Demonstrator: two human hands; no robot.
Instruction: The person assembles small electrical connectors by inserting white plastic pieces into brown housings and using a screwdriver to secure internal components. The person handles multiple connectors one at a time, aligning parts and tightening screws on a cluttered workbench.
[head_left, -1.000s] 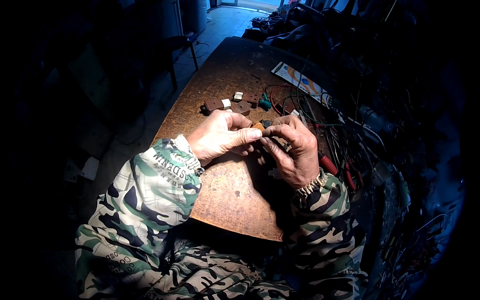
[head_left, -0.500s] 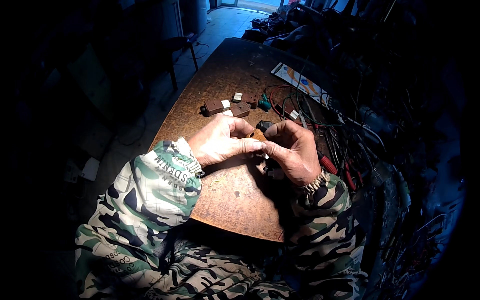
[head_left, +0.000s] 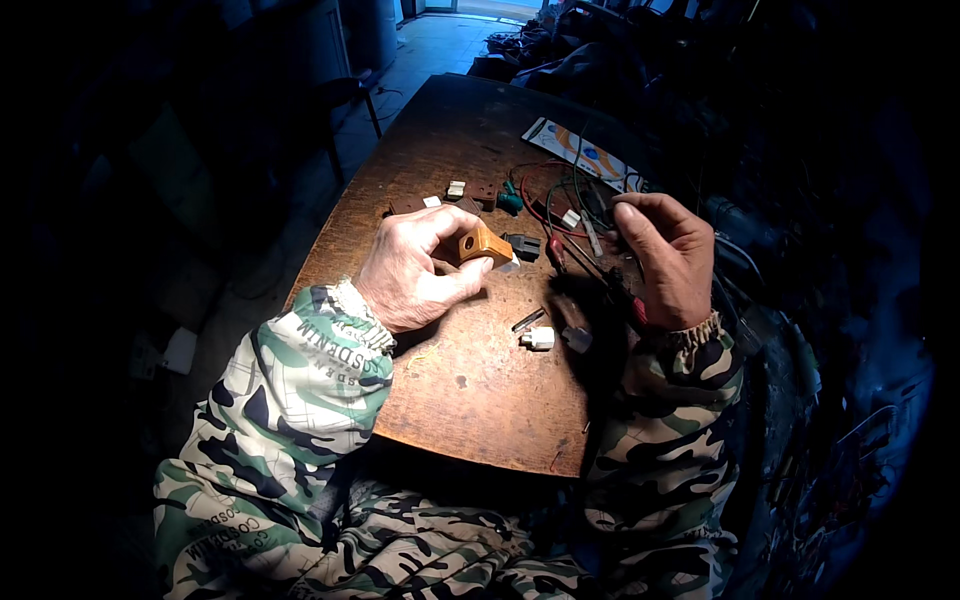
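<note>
My left hand [head_left: 405,270] grips a small orange-brown block [head_left: 485,246] between thumb and fingers, above the middle of the wooden table. A round dark hole shows in the block's end. A black connector [head_left: 524,247] lies just beyond it. Off to the right, my right hand [head_left: 678,255] is raised with thumb and index finger pinched together. Whatever may sit between those fingertips is too dark and small to make out. On the tabletop between the hands are a white connector [head_left: 538,339] and a thin dark rod [head_left: 527,320].
Brown blocks [head_left: 482,192], a small white piece [head_left: 456,189] and a green piece [head_left: 510,198] lie farther back. Red and green wires with a red clip [head_left: 556,250] spread on the right, near a white-and-orange package [head_left: 585,152]. A stool [head_left: 345,95] stands beyond the table's left side.
My right hand has left the block and moved right and up. The left hand keeps the block, its holed end now in plain sight. The view has shifted slightly.
</note>
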